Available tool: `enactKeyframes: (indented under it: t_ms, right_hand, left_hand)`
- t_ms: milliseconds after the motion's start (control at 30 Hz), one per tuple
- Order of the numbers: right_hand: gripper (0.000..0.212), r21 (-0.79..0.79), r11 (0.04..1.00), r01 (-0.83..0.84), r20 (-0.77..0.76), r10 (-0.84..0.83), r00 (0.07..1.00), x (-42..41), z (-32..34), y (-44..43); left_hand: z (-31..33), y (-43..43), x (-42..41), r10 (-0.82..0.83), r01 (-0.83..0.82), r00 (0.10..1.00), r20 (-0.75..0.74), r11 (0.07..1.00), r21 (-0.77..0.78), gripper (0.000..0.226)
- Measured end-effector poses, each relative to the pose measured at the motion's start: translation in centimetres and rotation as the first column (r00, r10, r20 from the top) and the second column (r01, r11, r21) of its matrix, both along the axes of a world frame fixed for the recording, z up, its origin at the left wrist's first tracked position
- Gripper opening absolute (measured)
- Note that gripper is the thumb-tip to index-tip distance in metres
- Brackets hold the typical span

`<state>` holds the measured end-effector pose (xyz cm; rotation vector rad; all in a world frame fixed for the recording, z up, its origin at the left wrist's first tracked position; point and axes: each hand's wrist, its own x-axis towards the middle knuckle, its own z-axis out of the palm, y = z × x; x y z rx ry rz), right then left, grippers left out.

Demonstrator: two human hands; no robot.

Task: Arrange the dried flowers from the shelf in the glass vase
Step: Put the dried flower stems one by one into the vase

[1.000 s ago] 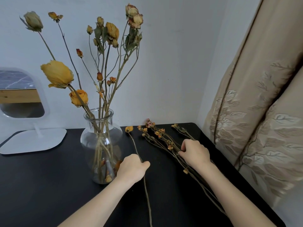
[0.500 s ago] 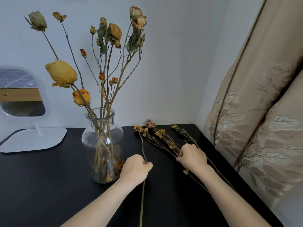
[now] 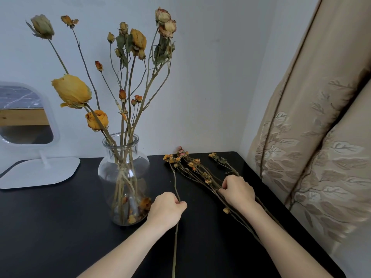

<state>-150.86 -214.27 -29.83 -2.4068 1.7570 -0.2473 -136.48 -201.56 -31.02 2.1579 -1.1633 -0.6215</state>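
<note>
Left hand (image 3: 166, 209) is clenched round a single stem (image 3: 175, 182), thumb & fingers closed on it abt mid-length. From the fist the stem runs up to a small orange head near the back of the table, & its lower end trails toward the camera. Can't tell if it is lifted or lying flat.

Right hand (image 3: 237, 190) grasps the loose bunch (image 3: 193, 167) of thin dried sprays, fingers curled over the stems. The bunch lies on the black table (image 3: 50, 227), heads toward the wall, stems passing under the wrist.

Glass vase (image 3: 123, 177) stands upright just left of the left hand, w/ tall dried roses (image 3: 72, 91) in it: yellow, orange & pale heads, stems crossing in the neck, loose petals at the bottom.

Far left is a white stand mirror (image 3: 24, 117). On the right hangs a beige leaf-pattern curtain (image 3: 311, 137).
</note>
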Motion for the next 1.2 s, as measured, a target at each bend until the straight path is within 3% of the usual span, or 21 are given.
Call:
enactKeyframes:
  t_ms: [367, 567, 800, 1000, 1100, 1200]
  right_hand:
    - [0.019, -0.043, 0.999, 0.020, 0.081, -0.016, 0.997, -0.5, 0.8, -0.7]
    - [0.018, 0.097, 0.995, -0.011, 0.287, -0.017, 0.958, -1.2, 1.8, -1.6]
    - [0.016, 0.158, 0.987, -0.012, 0.357, -0.046, 0.933, -1.0, 1.5, -1.8]
    - [0.018, 0.099, 0.995, -0.014, 0.392, -0.026, 0.920, -0.6, 1.9, -1.6]
    - [0.020, 0.087, 0.996, -0.028, 0.385, -0.007, 0.923, -0.6, 2.0, -1.5]
    - [0.024, 0.074, 0.997, -0.034, 0.382, 0.003, 0.924, -0.7, 1.7, -1.3]
  left_hand:
    - [0.3, 0.0, -0.3, 0.021, -0.020, 1.000, 0.022, 0.999, -0.029, 0.032]
    - [1.4, 0.2, -0.5, 0.029, -0.026, 0.999, 0.041, 0.997, -0.077, 0.036]
    - [2.6, 0.4, -0.7, 0.032, -0.026, 0.998, 0.051, 0.994, -0.107, 0.040]
    - [2.8, 0.4, -0.6, 0.032, -0.012, 0.968, 0.247, 0.997, -0.080, 0.027]
    - [2.8, 0.6, -0.6, 0.001, -0.005, 0.915, 0.404, 1.000, 0.009, 0.016]
    - [2.5, 0.5, -0.5, -0.042, -0.003, 0.901, 0.431, 0.995, 0.103, 0.015]
